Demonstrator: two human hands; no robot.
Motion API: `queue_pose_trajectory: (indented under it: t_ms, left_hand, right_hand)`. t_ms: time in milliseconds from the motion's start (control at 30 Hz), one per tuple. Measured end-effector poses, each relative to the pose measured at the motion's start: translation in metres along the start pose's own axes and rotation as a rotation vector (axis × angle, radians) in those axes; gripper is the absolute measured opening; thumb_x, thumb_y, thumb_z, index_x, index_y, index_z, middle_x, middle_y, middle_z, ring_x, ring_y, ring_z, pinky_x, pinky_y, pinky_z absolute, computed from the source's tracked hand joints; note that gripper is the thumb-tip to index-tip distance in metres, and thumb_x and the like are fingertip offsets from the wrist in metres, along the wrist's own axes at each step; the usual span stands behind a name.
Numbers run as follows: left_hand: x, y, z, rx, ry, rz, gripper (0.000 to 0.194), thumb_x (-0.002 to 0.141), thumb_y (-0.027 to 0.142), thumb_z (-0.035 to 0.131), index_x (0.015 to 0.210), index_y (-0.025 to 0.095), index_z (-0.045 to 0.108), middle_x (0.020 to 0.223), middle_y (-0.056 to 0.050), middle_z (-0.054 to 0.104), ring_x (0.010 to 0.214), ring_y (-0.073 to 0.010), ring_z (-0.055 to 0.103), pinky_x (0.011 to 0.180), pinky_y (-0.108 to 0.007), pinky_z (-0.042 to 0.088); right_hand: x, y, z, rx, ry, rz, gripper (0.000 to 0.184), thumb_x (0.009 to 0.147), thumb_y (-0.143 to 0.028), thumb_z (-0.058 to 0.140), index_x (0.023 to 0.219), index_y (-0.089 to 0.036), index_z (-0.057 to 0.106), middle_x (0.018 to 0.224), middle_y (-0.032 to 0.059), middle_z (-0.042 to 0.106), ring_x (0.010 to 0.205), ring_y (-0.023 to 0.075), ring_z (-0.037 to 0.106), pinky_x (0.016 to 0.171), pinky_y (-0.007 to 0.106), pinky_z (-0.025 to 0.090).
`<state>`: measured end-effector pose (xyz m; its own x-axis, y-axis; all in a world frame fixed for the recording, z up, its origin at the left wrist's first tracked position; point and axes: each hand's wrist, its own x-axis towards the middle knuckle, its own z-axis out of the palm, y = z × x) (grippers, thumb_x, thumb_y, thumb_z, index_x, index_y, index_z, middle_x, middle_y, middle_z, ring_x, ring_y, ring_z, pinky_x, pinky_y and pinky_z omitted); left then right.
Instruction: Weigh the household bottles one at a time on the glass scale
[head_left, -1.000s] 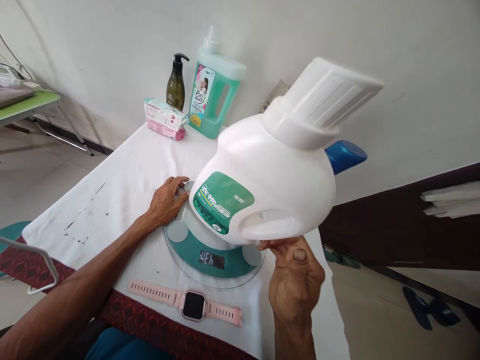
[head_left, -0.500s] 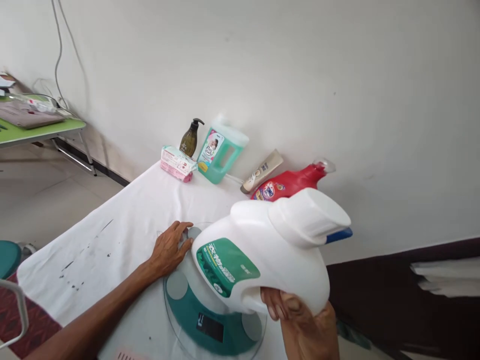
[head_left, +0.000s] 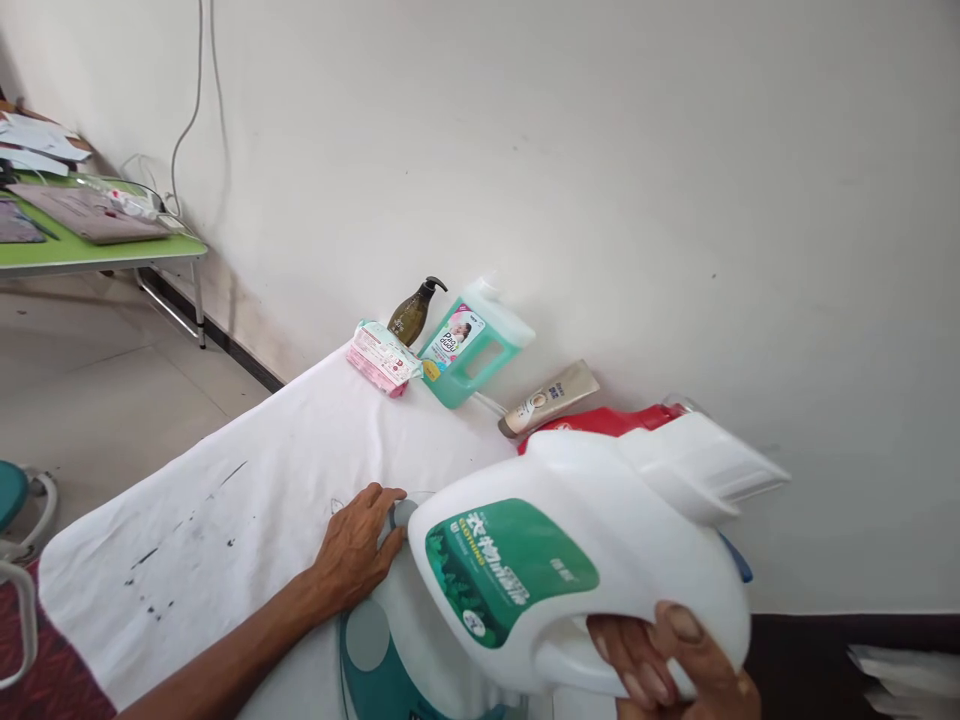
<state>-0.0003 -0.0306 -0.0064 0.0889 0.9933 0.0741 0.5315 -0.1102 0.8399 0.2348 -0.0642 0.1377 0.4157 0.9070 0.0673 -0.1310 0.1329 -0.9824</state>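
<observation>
Right hand (head_left: pixel 675 665): lower right of the frame, its grip closed on the handle of the white jug, fingers through the handle opening and thumb across the outside.
White jug (head_left: pixel 634 540): right of centre in the lower half, tilted, its cap (head_left: pixel 701 465) toward the right edge, its green label (head_left: pixel 514 570) facing the camera; it overlaps the scale in view, and whether the two touch cannot be told.
Left hand (head_left: pixel 358 548): lower centre, thumb and fingers spread, the fingertips at the upper edge of the scale.
Scale (head_left: pixel 379 680): bottom centre, teal with round grey pads, partly hidden by the jug and cut by the frame.
Bench (head_left: pixel 292 490): white cloth with dark marks at lower left.
Back row: near the centre, a dark pump bottle (head_left: pixel 409 318) behind a pink-and-white packet (head_left: pixel 382 358), a green jug (head_left: pixel 454 385) just right of them, then a beige tube (head_left: pixel 551 396).
Red bottle (head_left: pixel 600 422): right of centre, beside the tube, mostly behind the white jug.
Blue piece (head_left: pixel 739 560): at right, peeking out past the white jug, mostly hidden.
Green bench (head_left: pixel 64 245): upper left, carrying papers (head_left: pixel 45 140).
</observation>
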Motion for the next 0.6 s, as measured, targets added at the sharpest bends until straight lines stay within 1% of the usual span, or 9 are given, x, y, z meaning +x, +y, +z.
queue_pose_trajectory:
  t_ms: [67, 100, 200, 300, 367, 500, 600]
  left_hand:
    - [0.000, -0.001, 0.001, 0.014, 0.000, 0.020, 0.036, 0.099, 0.028, 0.047, 0.133, 0.026, 0.058, 0.118, -0.007, 0.066, 0.109, -0.0258, 0.066, 0.089, -0.042, 0.052]
    - [0.000, -0.001, 0.001, 0.020, 0.002, 0.027, 0.036, 0.099, 0.028, 0.047, 0.134, 0.026, 0.057, 0.117, -0.007, 0.066, 0.108, -0.0259, 0.066, 0.087, -0.042, 0.052]
    - [0.000, -0.001, 0.001, 0.020, 0.001, 0.023, 0.037, 0.098, 0.025, 0.047, 0.134, 0.025, 0.056, 0.117, -0.008, 0.065, 0.106, -0.0258, 0.065, 0.086, -0.041, 0.052]
    - [0.000, 0.000, 0.000, -0.001, -0.017, 0.010, 0.037, 0.099, 0.024, 0.047, 0.134, 0.025, 0.055, 0.118, -0.008, 0.065, 0.106, -0.0255, 0.065, 0.087, -0.042, 0.052]
    - [-0.001, 0.000, 0.001, -0.014, -0.016, 0.003, 0.036, 0.099, 0.025, 0.046, 0.134, 0.026, 0.056, 0.119, -0.008, 0.065, 0.106, -0.0253, 0.065, 0.087, -0.042, 0.052]
    - [0.000, -0.001, 0.004, -0.027, -0.004, -0.010, 0.036, 0.100, 0.027, 0.047, 0.135, 0.029, 0.056, 0.118, -0.008, 0.065, 0.104, -0.0253, 0.066, 0.086, -0.043, 0.053]
    - [0.001, -0.003, 0.006, -0.019, 0.006, -0.003, 0.038, 0.100, 0.028, 0.047, 0.136, 0.029, 0.057, 0.119, -0.008, 0.066, 0.104, -0.0259, 0.068, 0.087, -0.043, 0.054]
  right_hand:
    - [0.014, -0.013, 0.028, 0.059, 0.068, -0.068, 0.056, 0.061, -0.042, 0.095, 0.055, -0.022, 0.043, 0.045, -0.0104, 0.033, 0.041, 0.0042, 0.029, 0.041, 0.022, 0.038]
    - [0.023, -0.018, 0.043, 0.074, 0.077, -0.086, 0.057, 0.058, -0.041, 0.096, 0.055, -0.022, 0.042, 0.044, -0.0107, 0.033, 0.041, 0.0032, 0.028, 0.041, 0.020, 0.037]
    - [0.056, -0.017, 0.085, 0.056, 0.074, -0.141, 0.060, 0.059, -0.045, 0.095, 0.052, -0.022, 0.040, 0.042, -0.0106, 0.033, 0.040, 0.0031, 0.028, 0.039, 0.021, 0.031]
    - [0.095, 0.002, 0.118, 0.028, 0.120, -0.231, 0.056, 0.059, -0.044, 0.095, 0.053, -0.022, 0.044, 0.043, -0.0098, 0.037, 0.040, 0.0050, 0.033, 0.038, 0.022, 0.030]
    - [0.120, 0.018, 0.134, 0.007, 0.161, -0.248, 0.054, 0.058, -0.044, 0.095, 0.053, -0.023, 0.045, 0.042, -0.0094, 0.039, 0.041, 0.0062, 0.034, 0.037, 0.024, 0.030]
    - [0.163, 0.047, 0.160, -0.009, 0.218, -0.225, 0.049, 0.058, -0.048, 0.093, 0.062, -0.023, 0.050, 0.044, -0.0102, 0.040, 0.041, 0.0079, 0.033, 0.033, 0.026, 0.027]
    - [0.181, 0.066, 0.175, -0.001, 0.205, -0.213, 0.047, 0.059, -0.049, 0.091, 0.070, -0.022, 0.054, 0.049, -0.0097, 0.044, 0.042, 0.0077, 0.032, 0.032, 0.027, 0.026]
